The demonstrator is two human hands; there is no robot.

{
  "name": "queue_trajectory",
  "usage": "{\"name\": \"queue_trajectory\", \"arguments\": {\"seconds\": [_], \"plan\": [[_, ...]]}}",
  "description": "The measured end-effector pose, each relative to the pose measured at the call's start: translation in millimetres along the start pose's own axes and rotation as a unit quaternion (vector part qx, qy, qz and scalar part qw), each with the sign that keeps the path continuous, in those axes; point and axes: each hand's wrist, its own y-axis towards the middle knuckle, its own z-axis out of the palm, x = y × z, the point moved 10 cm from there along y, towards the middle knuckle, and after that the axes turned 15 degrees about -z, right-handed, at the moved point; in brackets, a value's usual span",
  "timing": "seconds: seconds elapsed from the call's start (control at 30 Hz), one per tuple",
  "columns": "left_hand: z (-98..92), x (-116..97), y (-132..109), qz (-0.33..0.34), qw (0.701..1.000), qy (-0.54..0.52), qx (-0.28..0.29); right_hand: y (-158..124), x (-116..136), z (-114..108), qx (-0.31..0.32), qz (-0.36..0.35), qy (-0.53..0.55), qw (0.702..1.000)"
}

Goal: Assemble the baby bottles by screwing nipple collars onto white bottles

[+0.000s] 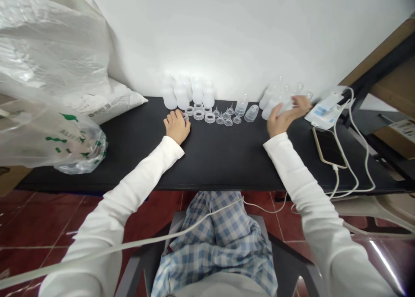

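My left hand (177, 126) rests on the black table with curled fingers, a clear ring (186, 116) between its thumb and index finger. More translucent rings (210, 118) lie just right of it, in front of several frosted white bottles (181, 94). Small clear nipples with thin tips (228, 122) sit further right, beside two clear ribbed caps (251, 113). At the right-hand group of capped bottles (266, 99), my right hand (285, 115) is slightly blurred, its thumb and fingers around a white bottle (285, 106). Part of that bottle is hidden by the hand.
White plastic sacks (55, 46) and a clear printed bag (78, 145) crowd the left side. A phone (329, 146) with white cables (365, 145) and a white-and-blue packet (324, 111) lie at right. The wall (210, 37) stands behind; a cable crosses my lap.
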Motion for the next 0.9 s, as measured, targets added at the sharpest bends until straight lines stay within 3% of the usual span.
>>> {"name": "queue_trajectory", "arguments": {"seconds": [0.03,0.13,0.23,0.33,0.43,0.63,0.9], "plan": [[-1.5,-1.2,-0.7,0.003,1.000,-0.005,-0.005,-0.3,24.3,7.7,0.007,-0.037,0.008,0.999],[-7.0,-3.5,-0.7,0.007,0.999,-0.031,-0.017,-10.9,101.9,63.0,0.203,-0.163,0.104,0.960],[-11.3,-9.0,-0.4,0.024,0.999,-0.043,-0.009,-23.8,140.6,86.5,0.310,-0.212,0.135,0.917],[-11.3,-15.8,-2.6,0.051,0.997,-0.048,0.017,-27.4,140.2,89.7,0.335,-0.200,0.127,0.912],[-5.3,-19.5,-6.8,0.068,0.988,-0.118,0.070,-30.2,125.9,92.0,0.347,-0.162,0.096,0.919],[9.8,-32.4,-15.9,0.109,0.937,-0.293,0.157,-36.7,115.3,101.7,0.386,-0.119,0.053,0.913],[41.8,-55.0,-22.4,0.061,0.871,-0.426,0.237,-35.2,113.7,102.2,0.346,-0.089,0.138,0.924]]}}
